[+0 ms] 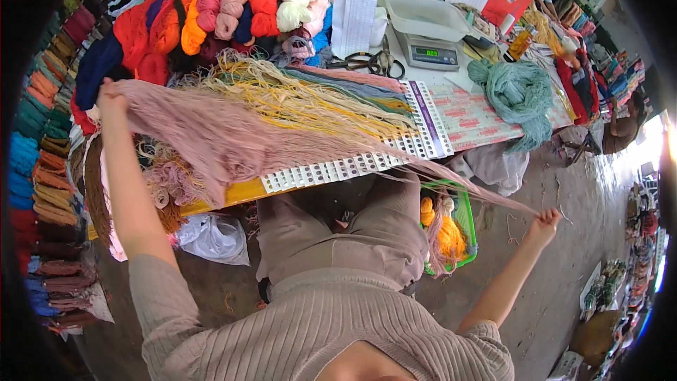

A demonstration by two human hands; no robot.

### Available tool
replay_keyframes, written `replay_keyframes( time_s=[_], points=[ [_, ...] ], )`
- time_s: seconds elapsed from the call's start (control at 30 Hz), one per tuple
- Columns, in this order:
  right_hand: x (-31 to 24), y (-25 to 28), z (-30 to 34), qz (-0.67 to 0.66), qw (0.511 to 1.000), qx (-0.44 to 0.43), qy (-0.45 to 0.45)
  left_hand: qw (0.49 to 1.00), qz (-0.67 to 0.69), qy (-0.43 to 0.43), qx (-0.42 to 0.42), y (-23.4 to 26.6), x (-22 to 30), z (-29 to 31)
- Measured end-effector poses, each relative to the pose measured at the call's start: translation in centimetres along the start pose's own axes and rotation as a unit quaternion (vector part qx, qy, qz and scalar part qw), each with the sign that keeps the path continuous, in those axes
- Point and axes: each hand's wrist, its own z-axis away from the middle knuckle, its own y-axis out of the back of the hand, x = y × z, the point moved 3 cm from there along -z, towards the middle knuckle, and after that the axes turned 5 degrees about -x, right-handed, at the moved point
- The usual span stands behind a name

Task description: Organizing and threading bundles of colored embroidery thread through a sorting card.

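Note:
Stretched across the table front is a long bundle of dusty-pink yarn [247, 141], fanned wide at the left and narrowing to thin strands at the right. My left hand [111, 102] is closed on its far-left end. Out past the table's right side, my right hand [544, 226] pinches the thin end, arm extended. Beneath and behind the pink yarn lie cream and yellow strands [310, 109]. White cards with rows of holes [338, 169] run along the table edge, and another punched card strip [430, 120] stands at their right.
Colourful yarn skeins [264, 3] are heaped at the back left. Scissors [385, 63], a digital scale [430, 53] with a clear tray [427, 14], and a teal skein [518, 92] occupy the right. A green basket [465, 222] of yarn sits below. Another person [624, 123] is at far right.

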Motion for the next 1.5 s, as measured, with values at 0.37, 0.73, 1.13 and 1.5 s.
replay_keyframes(
  time_s=[0.37,0.73,1.13,1.5],
  points=[
    [17.3,-21.7,9.2,0.521,0.778,-0.336,-0.103,0.89,0.054,0.383,-0.242,-24.3,-25.9,36.0],
    [28.1,-25.7,13.4,0.543,0.689,-0.43,-0.214,0.712,-0.099,0.637,-0.279,-22.0,-40.6,47.7],
    [28.4,-25.4,12.8,0.529,0.705,-0.435,-0.187,0.766,-0.295,0.447,-0.356,-21.5,-45.1,48.0],
    [29.2,-25.8,11.6,0.513,0.636,-0.496,-0.294,0.73,-0.317,0.519,-0.312,-23.8,-44.3,47.4]
  ],
)
